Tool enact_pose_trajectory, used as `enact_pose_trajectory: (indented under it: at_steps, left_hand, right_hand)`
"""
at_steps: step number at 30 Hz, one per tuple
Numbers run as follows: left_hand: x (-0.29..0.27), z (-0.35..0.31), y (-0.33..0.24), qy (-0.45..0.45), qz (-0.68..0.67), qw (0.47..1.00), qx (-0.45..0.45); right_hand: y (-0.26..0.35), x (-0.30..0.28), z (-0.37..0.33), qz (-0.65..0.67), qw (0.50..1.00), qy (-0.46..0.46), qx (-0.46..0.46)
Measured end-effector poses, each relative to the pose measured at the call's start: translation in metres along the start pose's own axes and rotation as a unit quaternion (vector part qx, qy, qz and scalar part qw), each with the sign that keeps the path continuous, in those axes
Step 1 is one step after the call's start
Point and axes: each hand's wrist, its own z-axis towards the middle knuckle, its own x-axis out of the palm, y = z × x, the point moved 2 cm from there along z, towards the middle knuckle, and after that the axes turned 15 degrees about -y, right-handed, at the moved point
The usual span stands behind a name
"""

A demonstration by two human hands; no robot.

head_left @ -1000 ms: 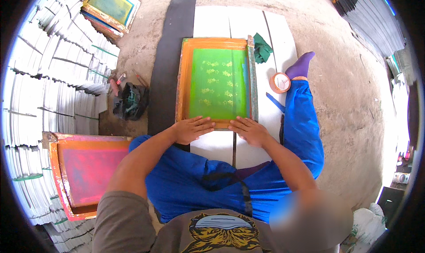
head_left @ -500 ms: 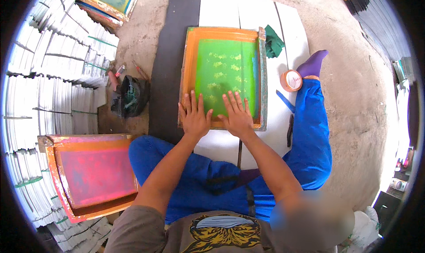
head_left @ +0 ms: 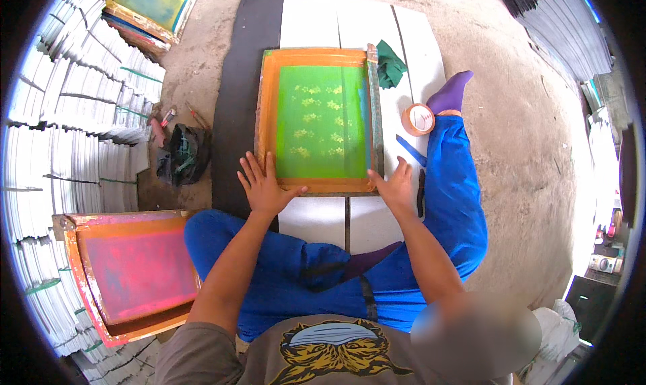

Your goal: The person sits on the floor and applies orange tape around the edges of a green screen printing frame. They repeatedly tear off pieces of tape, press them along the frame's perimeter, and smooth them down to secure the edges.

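A screen-printing frame (head_left: 268,116) with an orange-stained wooden border lies flat in front of me. Its green mesh (head_left: 323,132) carries rows of pale yellow flower shapes. At the near left corner rests my left hand (head_left: 264,188), fingers spread and thumb along the near edge. My right hand (head_left: 396,184) is at the near right corner, its thumb by the frame and its fingers pointing away over the white surface. Neither hand is wrapped round anything. Beyond the right hand are a blue strip (head_left: 411,151) and a roll of brown tape (head_left: 418,120).
White boards (head_left: 308,21) and a black sheet (head_left: 239,102) lie under the frame. A green cloth (head_left: 390,64) touches its right side. Another frame with pink mesh (head_left: 138,274) leans at my left knee. Paper stacks (head_left: 74,153) line the left; a black bag (head_left: 183,156) stands near them.
Both hands have slid off the mesh and apart, out to the near corners of the frame. The whole scene has shifted slightly left in the view.
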Motion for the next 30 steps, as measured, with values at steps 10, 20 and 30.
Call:
enact_pose_trajectory:
  at_steps: [10,20,30]
  left_hand:
    - [0.006,-0.003,0.011,-0.014,-0.123,0.992,-0.023]
    - [-0.016,-0.001,0.035,0.021,-0.147,0.989,-0.014]
    - [-0.014,-0.018,0.040,-0.096,-0.074,0.979,0.164]
  right_hand:
    - [-0.040,0.022,-0.019,0.193,0.977,0.089,0.007]
    - [0.003,-0.031,-0.003,0.031,0.991,0.057,-0.120]
    - [0.032,-0.038,0.001,-0.226,0.832,0.196,-0.467]
